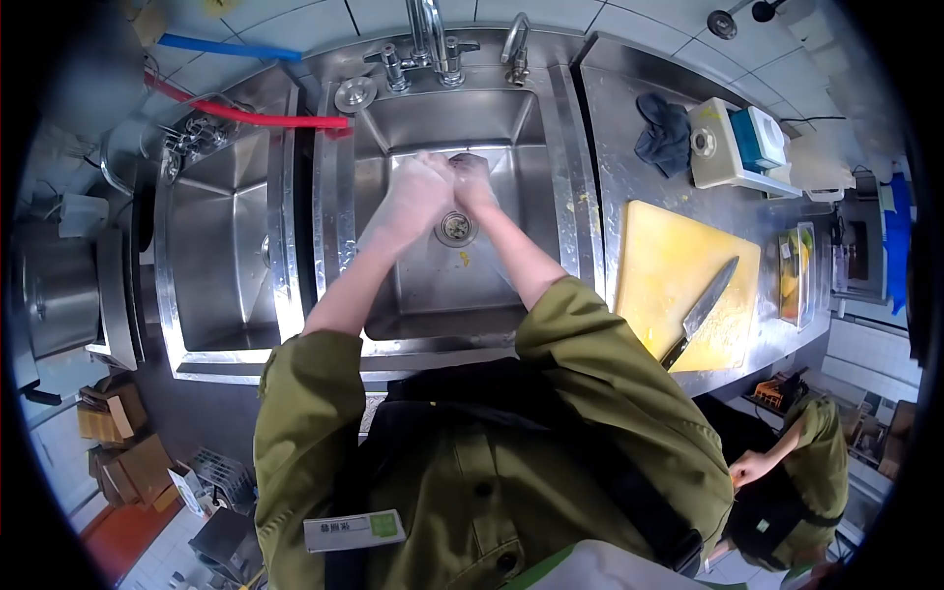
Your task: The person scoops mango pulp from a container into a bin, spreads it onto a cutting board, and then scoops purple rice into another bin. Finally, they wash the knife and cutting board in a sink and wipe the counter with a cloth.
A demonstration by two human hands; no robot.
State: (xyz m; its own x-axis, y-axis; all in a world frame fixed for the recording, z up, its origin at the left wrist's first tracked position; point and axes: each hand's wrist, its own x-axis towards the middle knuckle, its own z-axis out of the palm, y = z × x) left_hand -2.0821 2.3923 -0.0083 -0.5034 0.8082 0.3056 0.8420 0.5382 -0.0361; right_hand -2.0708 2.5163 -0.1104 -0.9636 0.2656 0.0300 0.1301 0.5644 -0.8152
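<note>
Over the sink basin [447, 320], my two hands meet below the tap [425, 39]. A thin, whitish translucent plastic glove seems to cover my left hand [421, 187], whose fingers curl in against the other hand. My right hand [472, 179] is closed, with a dark patch across its knuckles that I cannot identify. Whatever lies between the fingers is hidden. Beneath my wrists is the drain [455, 228], with small yellow scraps in and near it.
To the right, a knife [710, 295] lies on a yellow cutting board [659, 256]. Beyond it are a dark cloth [663, 136], a dispenser [723, 143] and a clear container [795, 275]. A red hose [256, 115] crosses at left, above a second sink [221, 334]. Another person [811, 472] stands lower right.
</note>
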